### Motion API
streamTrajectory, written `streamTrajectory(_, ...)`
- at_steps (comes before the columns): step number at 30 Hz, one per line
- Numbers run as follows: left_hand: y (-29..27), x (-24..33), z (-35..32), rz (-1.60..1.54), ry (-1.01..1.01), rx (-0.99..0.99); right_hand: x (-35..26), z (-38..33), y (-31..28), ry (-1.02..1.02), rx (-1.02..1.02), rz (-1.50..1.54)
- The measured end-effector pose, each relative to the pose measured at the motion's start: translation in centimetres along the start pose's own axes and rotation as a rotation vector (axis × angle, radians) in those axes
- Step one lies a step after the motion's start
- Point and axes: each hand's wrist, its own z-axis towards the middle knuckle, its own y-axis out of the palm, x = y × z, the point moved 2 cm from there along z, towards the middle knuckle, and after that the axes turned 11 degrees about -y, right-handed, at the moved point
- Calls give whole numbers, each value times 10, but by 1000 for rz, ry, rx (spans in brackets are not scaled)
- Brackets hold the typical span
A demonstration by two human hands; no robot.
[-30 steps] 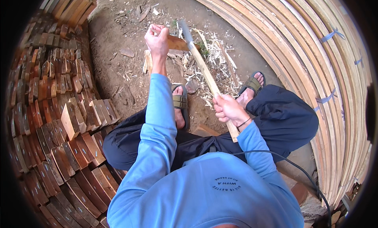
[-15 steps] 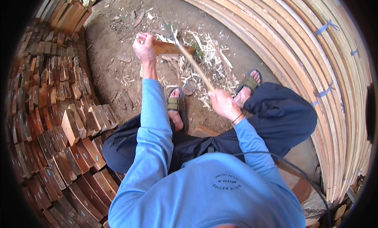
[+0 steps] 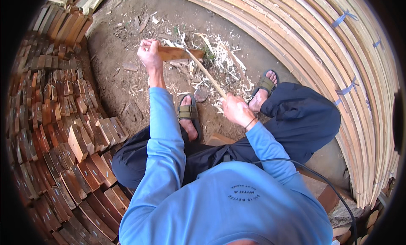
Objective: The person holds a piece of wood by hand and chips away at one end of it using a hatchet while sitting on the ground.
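Note:
My left hand (image 3: pixel 150 58) is closed around the left end of a short reddish-brown board (image 3: pixel 174 54), held out over the ground in front of me. My right hand (image 3: pixel 237 110) grips the lower end of a hatchet-like tool's long pale wooden handle (image 3: pixel 207 73). The handle slants up and to the left. Its small, thin head rests at or just above the board's upper edge; whether they touch I cannot tell. Pale wood chips (image 3: pixel 226 61) lie scattered on the dirt beneath and to the right of the board.
Stacked short wood blocks (image 3: pixel 55 131) rise along my left. Long planks (image 3: pixel 313 46), with blue ties, curve along the right. My sandalled feet (image 3: pixel 188 114) stand on the dirt near the chips, and a black cable (image 3: pixel 304 164) runs past my right side.
The handle has swung down and slightly left, bringing the tool's head lower to the board's edge. Both hands still hold on, and the whole view has shifted slightly.

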Motion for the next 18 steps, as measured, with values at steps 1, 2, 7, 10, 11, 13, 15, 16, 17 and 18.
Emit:
streamTrajectory(1, 0, -1, -9, -30, -22, -18, -1, -5, 0, 43, -22, 46)
streamTrajectory(2, 3, -1, -11, -31, -21, -15, -3, -8, 1, 86, -50, 93)
streamTrajectory(7, 5, 3, -10, -79, -40, -7, -11, -11, -18, 372, -306, 1560)
streamTrajectory(10, -8, 5, -6, -81, -33, 17, -26, -5, -46, 236, -58, 976)
streamTrajectory(11, -10, 3, -4, -70, -15, 2, -24, 0, -49, 61, 93, 556)
streamTrajectory(13, -16, -2, -3, -70, -1, 0, -32, 0, -46, -70, 229, 288)
streamTrajectory(15, -12, -2, -3, -79, -7, -3, -28, 4, -28, -54, 199, 34)
streamTrajectory(16, -9, -2, -3, -84, -10, -7, -11, 2, -7, 42, 49, -44)
streamTrajectory(17, -9, -2, -4, -105, -26, 2, 6, -1, 9, -10, 61, -51)
streamTrajectory(18, -12, -1, -4, -123, -33, 12, 13, 0, 15, -68, 74, -56)
